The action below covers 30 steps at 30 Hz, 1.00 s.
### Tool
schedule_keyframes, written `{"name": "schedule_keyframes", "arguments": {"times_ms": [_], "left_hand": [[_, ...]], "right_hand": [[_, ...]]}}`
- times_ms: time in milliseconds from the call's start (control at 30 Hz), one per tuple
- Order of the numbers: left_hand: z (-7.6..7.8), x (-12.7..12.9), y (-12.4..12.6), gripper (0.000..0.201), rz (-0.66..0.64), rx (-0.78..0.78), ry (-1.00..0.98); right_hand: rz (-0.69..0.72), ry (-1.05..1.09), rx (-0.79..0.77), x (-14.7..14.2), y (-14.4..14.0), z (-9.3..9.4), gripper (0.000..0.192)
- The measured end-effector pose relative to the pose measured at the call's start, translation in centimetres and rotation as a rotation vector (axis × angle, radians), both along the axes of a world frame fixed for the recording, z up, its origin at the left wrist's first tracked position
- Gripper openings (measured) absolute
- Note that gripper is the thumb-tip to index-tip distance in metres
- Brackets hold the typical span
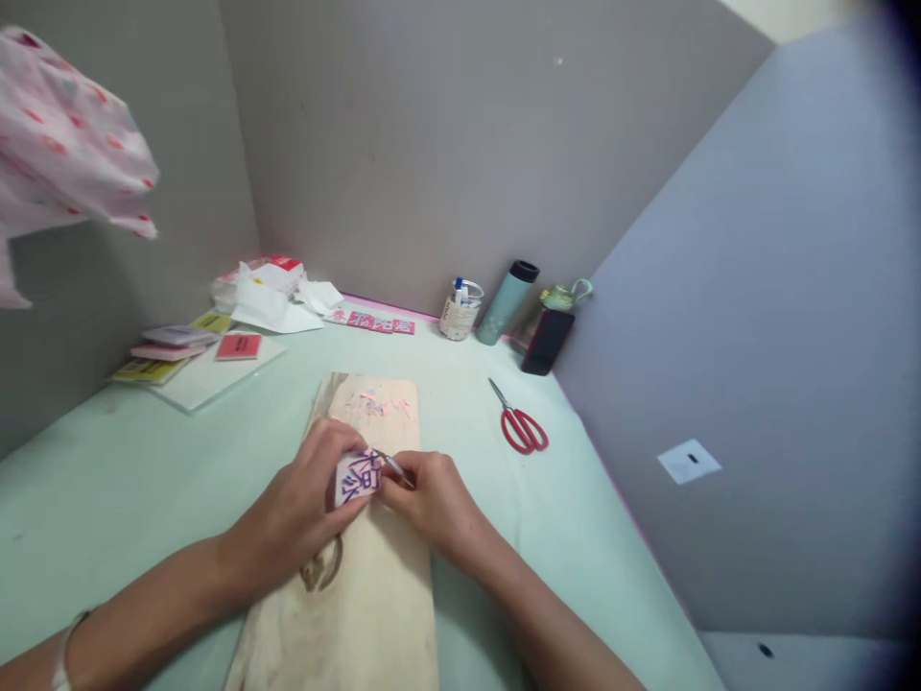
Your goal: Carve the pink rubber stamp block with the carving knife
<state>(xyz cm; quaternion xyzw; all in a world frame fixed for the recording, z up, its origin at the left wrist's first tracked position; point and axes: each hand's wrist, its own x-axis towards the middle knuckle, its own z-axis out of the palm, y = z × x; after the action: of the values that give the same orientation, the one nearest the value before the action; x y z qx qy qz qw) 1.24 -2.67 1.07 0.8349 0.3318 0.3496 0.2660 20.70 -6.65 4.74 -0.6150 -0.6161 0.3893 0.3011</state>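
Closest to the camera are two bare arms, and they reach out over a long wooden board [374, 595] that lies on a pale green table [107, 499]. The left hand [302, 504] is pressed down on a small piece of paper [358, 475] with purple marks on it, fingers curled over its edge to hold it flat on the board. The right hand [432, 499] is closed tight around a thin metal tool [395, 468] — its tip touches the paper right beside the left fingers. Tiny pink paper bits [381, 405] lie on the far end of the board. Red scissors [522, 422] rest on the table to the right, apart from the board. Back by the grey wall stand a small jar [460, 309], a tall green bottle [507, 302] and a black phone [548, 341] — all close together. On the far left sits a clear tray [216, 379] with colored pads [237, 345] on it, and crumpled white paper [273, 293] lies behind it.
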Motion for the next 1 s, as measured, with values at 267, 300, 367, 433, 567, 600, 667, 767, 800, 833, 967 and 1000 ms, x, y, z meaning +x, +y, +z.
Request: {"name": "schedule_keyframes", "arguments": {"times_ms": [267, 300, 367, 433, 567, 600, 667, 767, 800, 833, 967, 1000], "left_hand": [[-0.8, 0.1, -0.5, 0.02, 0.033, 0.105, -0.006], [-0.8, 0.1, -0.6, 0.02, 0.039, 0.094, -0.018], [-0.7, 0.2, -0.7, 0.023, 0.045, 0.068, -0.04], [-0.5, 0.2, -0.8, 0.026, 0.034, 0.034, -0.044], [-0.4, 0.2, -0.6, 0.033, 0.022, -0.056, -0.064], [-0.4, 0.2, -0.5, 0.034, 0.019, -0.087, -0.079], [-0.4, 0.1, -0.3, 0.035, 0.006, -0.173, -0.118], [-0.2, 0.1, -0.1, 0.038, -0.02, -0.354, -0.201], [0.0, 0.1, 0.0, 0.041, -0.029, -0.416, -0.232], [0.2, 0.1, 0.0, 0.043, -0.039, -0.477, -0.259], [0.9, 0.1, 0.2, 0.046, -0.092, -0.673, -0.306], [1.0, 0.1, 0.2, 0.046, -0.093, -0.694, -0.309]], "right_hand": [[0.073, -0.046, 0.061, 0.4, -0.3, 0.7, 0.03], [0.071, -0.052, 0.071, 0.4, -0.3, 0.7, 0.029], [0.052, -0.064, 0.086, 0.1, -0.3, 0.7, 0.028], [0.02, -0.071, 0.087, -0.1, -0.3, 0.7, 0.029], [-0.006, -0.042, 0.064, -0.2, -0.3, 0.8, 0.026], [-0.004, -0.022, 0.054, -0.2, -0.3, 0.8, 0.026], [0.007, 0.032, 0.024, 0.0, -0.2, 0.9, 0.024], [0.039, 0.135, -0.036, 0.3, -0.1, 0.9, 0.023], [0.054, 0.171, -0.056, 0.5, 0.0, 0.9, 0.023], [0.07, 0.204, -0.075, 0.6, 0.1, 0.8, 0.024], [0.12, 0.308, -0.135, 1.0, 0.4, 0.6, 0.028], [0.127, 0.324, -0.146, 1.1, 0.5, 0.5, 0.028]]}}
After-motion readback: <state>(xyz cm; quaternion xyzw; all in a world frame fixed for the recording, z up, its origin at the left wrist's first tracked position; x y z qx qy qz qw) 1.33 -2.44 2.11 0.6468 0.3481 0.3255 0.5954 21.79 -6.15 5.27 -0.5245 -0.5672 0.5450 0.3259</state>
